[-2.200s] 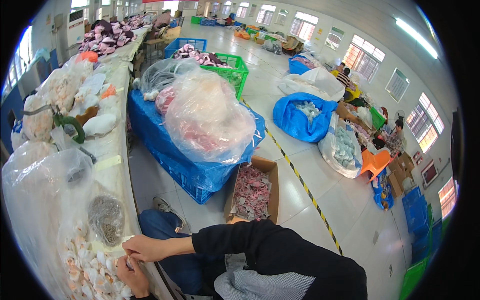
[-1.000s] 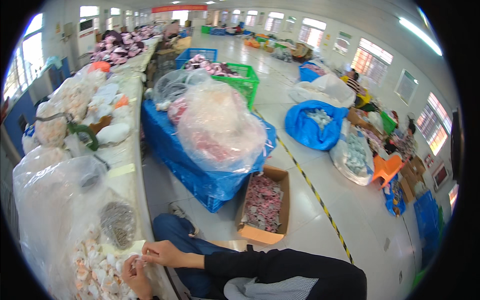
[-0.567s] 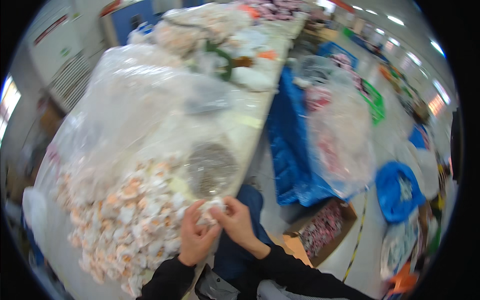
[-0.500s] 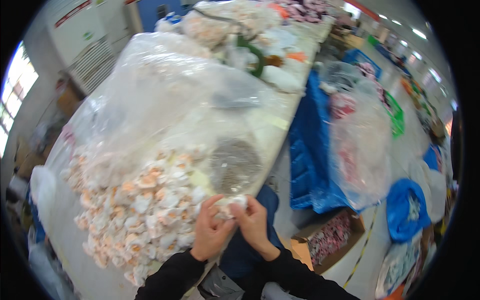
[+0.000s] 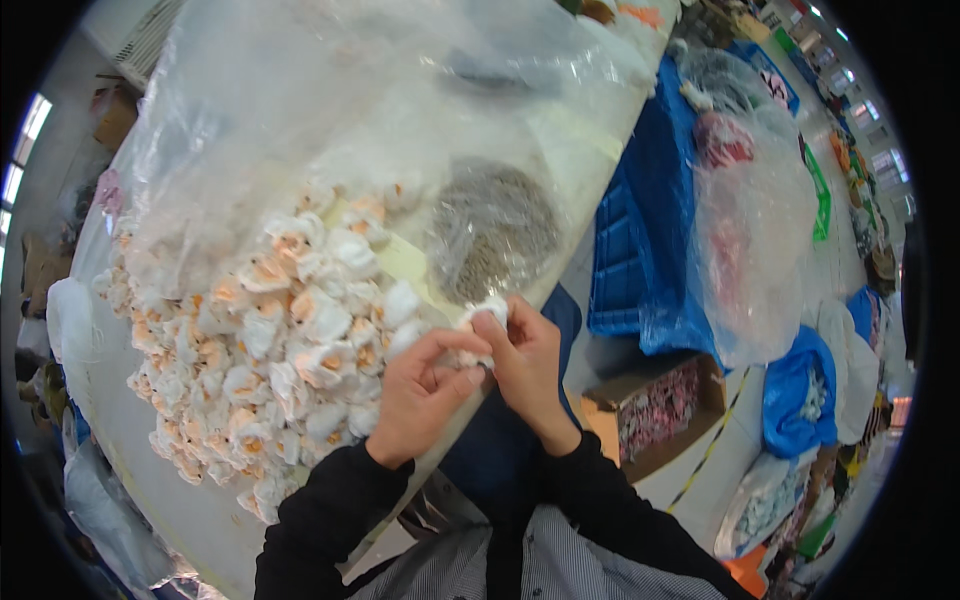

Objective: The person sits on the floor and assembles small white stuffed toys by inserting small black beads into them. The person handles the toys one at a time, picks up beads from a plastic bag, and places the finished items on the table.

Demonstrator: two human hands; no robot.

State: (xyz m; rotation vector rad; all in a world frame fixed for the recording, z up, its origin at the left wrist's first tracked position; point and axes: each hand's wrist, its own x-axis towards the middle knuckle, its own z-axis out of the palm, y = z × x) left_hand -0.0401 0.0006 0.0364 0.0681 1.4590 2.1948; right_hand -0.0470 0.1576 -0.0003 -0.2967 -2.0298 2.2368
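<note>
Pale tbl (image 5: 205, 525): heaped wht/peach pcs (image 5: 325, 315), clr plastic (image 5: 330, 90), bag w/ brn bits (image 5: 500, 255)

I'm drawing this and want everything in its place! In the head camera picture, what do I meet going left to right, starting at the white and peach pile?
White and peach pile, left hand, right hand, cardboard box of pink scraps, blue sack.

head fisheye, left of pair | faces down | close over table (image 5: 210, 520)
</note>
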